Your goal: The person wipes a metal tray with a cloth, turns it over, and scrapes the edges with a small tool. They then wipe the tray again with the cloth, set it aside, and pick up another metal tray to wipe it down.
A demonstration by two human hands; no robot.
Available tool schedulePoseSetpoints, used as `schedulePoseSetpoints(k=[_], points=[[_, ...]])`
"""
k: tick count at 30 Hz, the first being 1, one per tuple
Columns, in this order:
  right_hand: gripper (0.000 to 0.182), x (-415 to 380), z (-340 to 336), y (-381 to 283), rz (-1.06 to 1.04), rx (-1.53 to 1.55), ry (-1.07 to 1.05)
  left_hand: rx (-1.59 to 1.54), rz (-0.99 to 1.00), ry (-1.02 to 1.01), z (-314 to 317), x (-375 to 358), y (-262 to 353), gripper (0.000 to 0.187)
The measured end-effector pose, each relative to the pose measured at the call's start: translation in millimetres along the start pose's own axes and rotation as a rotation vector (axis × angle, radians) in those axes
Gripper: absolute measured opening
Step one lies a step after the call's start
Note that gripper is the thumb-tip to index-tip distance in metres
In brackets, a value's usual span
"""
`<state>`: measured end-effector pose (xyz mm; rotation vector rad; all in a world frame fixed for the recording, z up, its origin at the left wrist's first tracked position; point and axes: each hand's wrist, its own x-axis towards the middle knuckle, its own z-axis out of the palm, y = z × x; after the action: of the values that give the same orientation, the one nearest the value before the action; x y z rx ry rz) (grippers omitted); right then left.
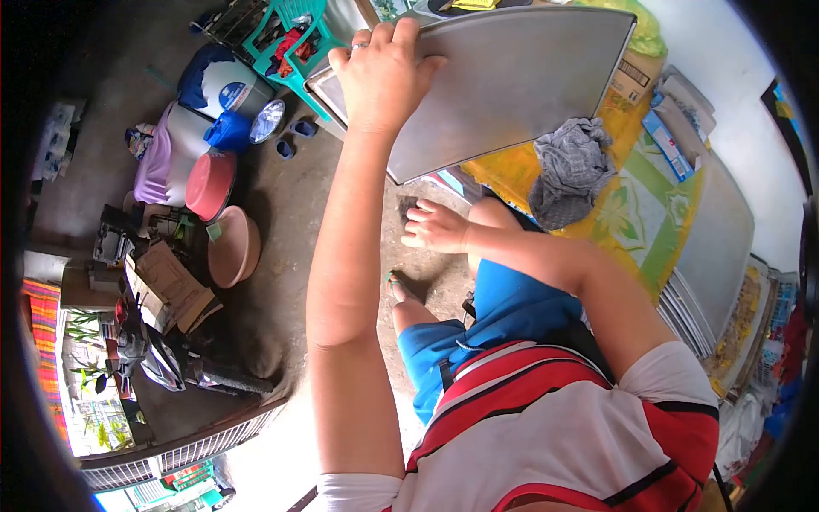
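My left hand (380,77), with a ring on one finger, grips the upper left edge of a large flat grey metal tray (512,85). The tray stands tilted up, its lower edge by a yellow plastic cover (503,175). Lower down, beside my knee, is my right hand (437,226). Its fingers are curled in, and whatever they may hold is hidden. A crumpled grey checked cloth (576,166) lies on the yellow cover, to the right of my right hand.
More flat metal trays (717,230) are stacked at right, near a blue-and-white box (670,141). A green plastic chair (294,43) holds clothes behind the tray. Basins (233,247), cardboard (171,282) and a motorcycle (162,354) stand at left.
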<state>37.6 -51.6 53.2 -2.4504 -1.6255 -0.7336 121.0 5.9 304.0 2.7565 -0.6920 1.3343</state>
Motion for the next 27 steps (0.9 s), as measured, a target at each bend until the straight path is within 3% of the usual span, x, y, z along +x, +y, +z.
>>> schedulePoseSetpoints(k=[3, 6, 7, 10, 11, 12, 14, 17, 20, 23, 26, 27], points=[[0.007, 12, -9, -16, 0.211, 0.183, 0.305, 0.004, -0.004, -0.015, 0, 1, 0, 0.048], [0.009, 32, -27, -21, 0.561, 0.514, 0.324, 0.002, -0.003, -0.008, 0, 0, 0, 0.048], [0.014, 37, -32, -15, 0.583, 0.577, 0.408, 0.002, -0.001, 0.001, -1, 0, 0, 0.048], [0.018, 42, -36, 16, 0.888, 0.53, 0.248, -0.013, -0.008, -0.007, -4, -1, 2, 0.048], [0.018, 36, -26, 32, 0.88, 0.383, 0.314, 0.002, -0.001, -0.009, -4, -3, 3, 0.049], [0.017, 35, -23, 37, 0.966, 0.435, 0.233, 0.019, 0.009, -0.007, -4, -4, 3, 0.051], [0.02, 30, -17, 34, 0.801, 0.826, 0.242, 0.048, 0.025, 0.01, -3, -1, -1, 0.053], [0.023, 25, -28, 33, 0.999, 0.432, 0.139, 0.056, 0.027, 0.021, -1, -4, 2, 0.053], [0.027, 10, -20, 46, 0.993, 0.808, 0.138, 0.059, 0.033, 0.028, -4, -2, 0, 0.053], [0.025, -12, 16, 42, 0.984, 1.097, 0.286, 0.025, 0.018, 0.021, -3, -5, 0, 0.051], [0.021, -34, -19, 29, 1.102, 1.517, 0.445, -0.013, -0.014, -0.001, -2, -5, -5, 0.049], [0.019, -54, -8, 34, 1.142, 1.492, 0.397, -0.002, -0.019, -0.01, -2, -5, -7, 0.049]])
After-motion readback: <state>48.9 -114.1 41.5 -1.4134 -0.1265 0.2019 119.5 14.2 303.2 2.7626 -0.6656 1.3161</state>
